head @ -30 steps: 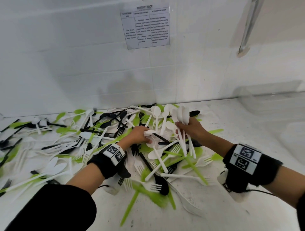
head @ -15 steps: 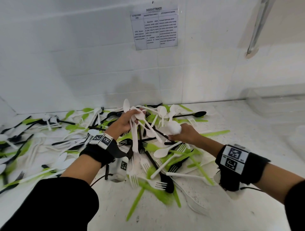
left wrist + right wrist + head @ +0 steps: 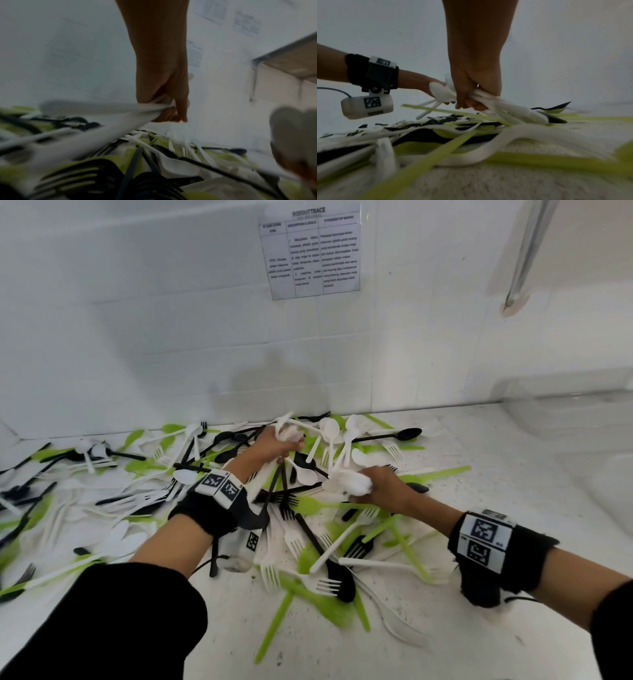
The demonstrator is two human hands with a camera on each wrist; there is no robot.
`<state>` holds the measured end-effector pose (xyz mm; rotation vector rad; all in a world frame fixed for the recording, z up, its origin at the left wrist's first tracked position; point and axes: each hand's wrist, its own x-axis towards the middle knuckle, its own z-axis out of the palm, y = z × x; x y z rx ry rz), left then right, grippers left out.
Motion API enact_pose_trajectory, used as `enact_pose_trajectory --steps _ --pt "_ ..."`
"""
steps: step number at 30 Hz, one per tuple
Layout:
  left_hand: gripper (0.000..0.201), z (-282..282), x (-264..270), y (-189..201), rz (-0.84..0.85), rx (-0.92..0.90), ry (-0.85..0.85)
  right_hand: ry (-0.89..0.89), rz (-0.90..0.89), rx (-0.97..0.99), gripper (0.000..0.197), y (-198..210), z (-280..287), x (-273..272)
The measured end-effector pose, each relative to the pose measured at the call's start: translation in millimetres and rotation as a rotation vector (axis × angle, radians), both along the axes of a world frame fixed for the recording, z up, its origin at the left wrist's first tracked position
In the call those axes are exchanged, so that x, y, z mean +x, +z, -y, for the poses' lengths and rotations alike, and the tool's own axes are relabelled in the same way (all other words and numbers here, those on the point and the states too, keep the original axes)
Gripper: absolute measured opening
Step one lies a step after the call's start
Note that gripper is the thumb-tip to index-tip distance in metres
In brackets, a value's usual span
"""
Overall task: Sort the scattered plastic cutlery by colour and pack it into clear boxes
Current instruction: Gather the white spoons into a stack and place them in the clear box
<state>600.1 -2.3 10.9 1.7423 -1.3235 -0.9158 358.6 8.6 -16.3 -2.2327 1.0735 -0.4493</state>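
Observation:
White, black and lime-green plastic cutlery lies scattered in a heap across the white counter. My left hand is over the back of the heap and grips a few white pieces, blurred with motion. My right hand is lower and to the right, gripping a bundle of white spoons whose bowls stick out past the fingers. Both hands are just above the pile.
Clear plastic boxes stand at the right against the white wall. A printed sheet hangs on the wall behind the heap. A metal bar runs down at the upper right. Bare counter lies in front and to the right.
My right hand has dropped from holding its spoons upright to low over the pile. My left hand picked up white pieces and moved toward the back of the heap.

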Motion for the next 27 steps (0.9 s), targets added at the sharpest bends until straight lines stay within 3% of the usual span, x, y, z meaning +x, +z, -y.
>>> enact_pose_trajectory --steps 3,5,8,10,18,21,25,27 --pt "0.04 5 -8 -4 0.677 0.106 -0.262 -0.156 0.246 0.106 0.027 10 7 -6" --pt "0.045 8 -12 -12 0.85 0.153 -0.38 -0.246 0.476 0.214 0.025 19 11 -11" --pt "0.054 11 -15 -19 0.897 0.142 -0.451 -0.322 0.687 0.246 0.02 38 12 -21" --pt "0.056 12 -16 -20 0.93 0.137 -0.472 -0.333 0.734 0.218 0.009 49 12 -29" --pt "0.038 12 -14 -25 0.979 0.079 -0.434 -0.378 0.879 0.267 0.011 54 10 -60" --pt "0.034 13 -12 -24 0.938 0.067 -0.445 -0.411 0.75 0.328 0.007 42 14 -71" --pt "0.026 10 -13 -16 0.87 -0.02 -0.408 -0.372 0.379 0.347 0.022 23 20 -81" --pt "0.025 6 -18 -9 0.748 -0.136 -0.352 -0.362 0.231 0.292 0.026 17 24 -74"
